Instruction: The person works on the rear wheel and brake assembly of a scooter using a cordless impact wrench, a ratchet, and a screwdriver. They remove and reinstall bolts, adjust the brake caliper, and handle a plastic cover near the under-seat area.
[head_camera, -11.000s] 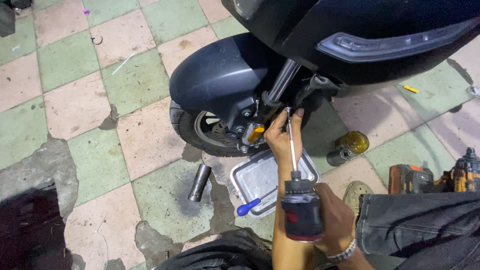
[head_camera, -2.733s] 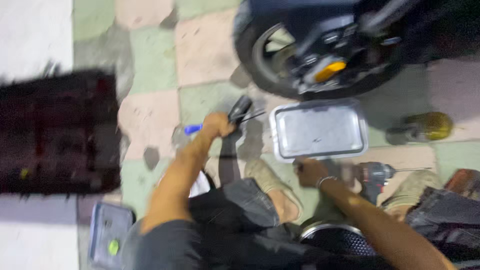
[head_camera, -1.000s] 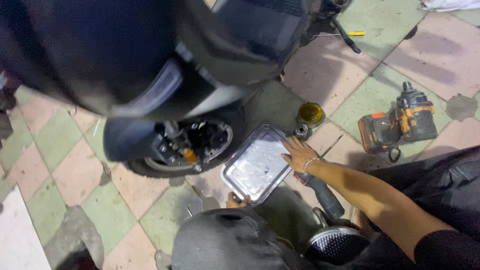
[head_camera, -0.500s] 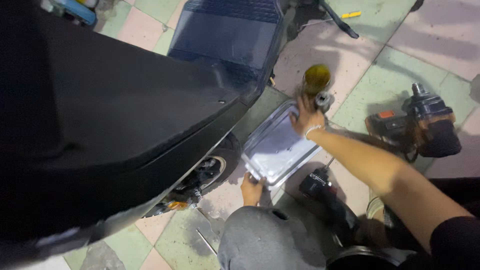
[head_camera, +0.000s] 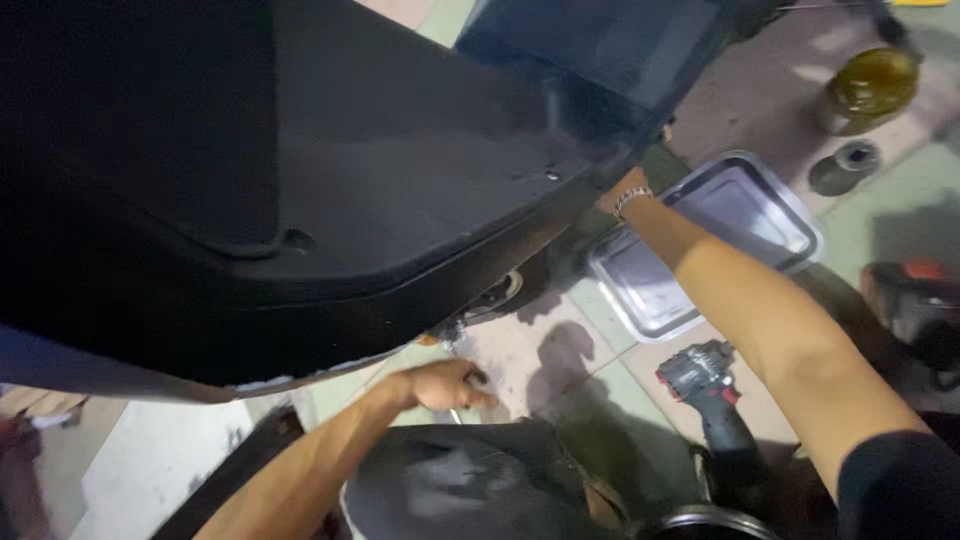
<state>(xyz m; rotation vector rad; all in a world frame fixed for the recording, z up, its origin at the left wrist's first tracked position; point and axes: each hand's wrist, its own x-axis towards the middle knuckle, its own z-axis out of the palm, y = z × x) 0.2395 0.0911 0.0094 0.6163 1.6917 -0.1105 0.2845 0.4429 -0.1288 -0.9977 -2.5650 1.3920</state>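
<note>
On a tiled floor (head_camera: 560, 350), a small tool (head_camera: 472, 378) is pinched in the left hand (head_camera: 445, 385) under the heavy, rigid scooter (head_camera: 300, 180), best gripped at its edge, where the right hand, fingers unseen, is hidden.

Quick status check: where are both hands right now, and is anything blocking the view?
Left hand low by the floor under the black scooter body, grip unclear. Right hand hidden behind that body; only the wrist shows. Metal tray and cordless drill lie untouched.

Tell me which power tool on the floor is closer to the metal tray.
The black-and-red drill lying just below the metal tray; the orange-topped tool sits farther right, partly cut off.
</note>
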